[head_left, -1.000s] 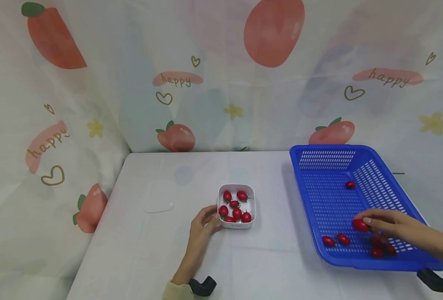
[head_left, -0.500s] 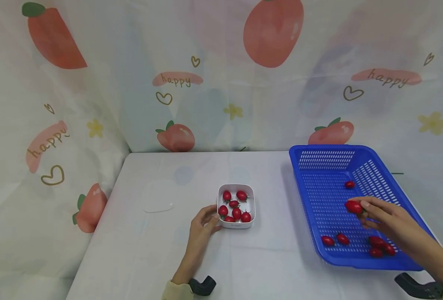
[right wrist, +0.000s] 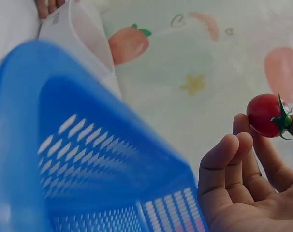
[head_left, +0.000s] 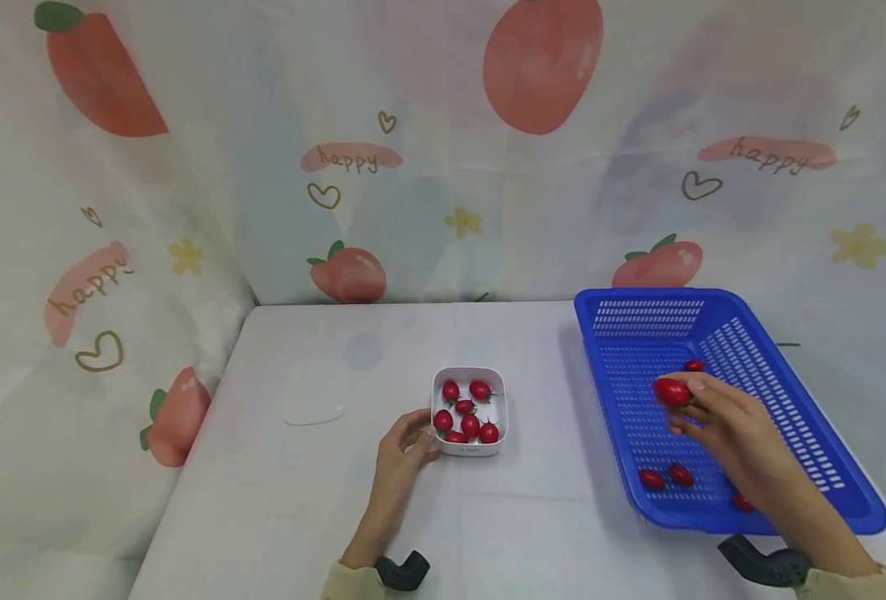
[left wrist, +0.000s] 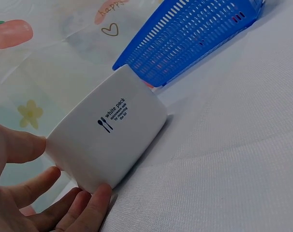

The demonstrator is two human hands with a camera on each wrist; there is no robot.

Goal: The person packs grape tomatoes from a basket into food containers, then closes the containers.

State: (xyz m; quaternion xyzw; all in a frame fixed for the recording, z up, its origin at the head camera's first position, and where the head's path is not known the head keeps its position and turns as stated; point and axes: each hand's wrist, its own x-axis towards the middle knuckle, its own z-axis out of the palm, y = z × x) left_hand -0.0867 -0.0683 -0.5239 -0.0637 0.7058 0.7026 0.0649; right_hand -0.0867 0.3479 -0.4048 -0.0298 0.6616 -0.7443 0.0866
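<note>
The right hand (head_left: 720, 412) pinches one cherry tomato (head_left: 672, 392) at its fingertips, lifted above the floor of the blue basket (head_left: 848, 517); the other fingers (right wrist: 224, 164) curl loosely below it; the left hand (head_left: 405, 442) grips the near corner of the white tub (head_left: 471, 452), fingers (left wrist: 83, 208) curled round its wall, the tub resting on the surface (head_left: 533, 517) well to the left of the held tomato; judging from this, the carry goes best with a light pinch so the skin does not split, a path clear over the basket's rim, and a low release onto the tomatoes in the tub (head_left: 467, 415), while the left hand braces the tub against sliding.
</note>
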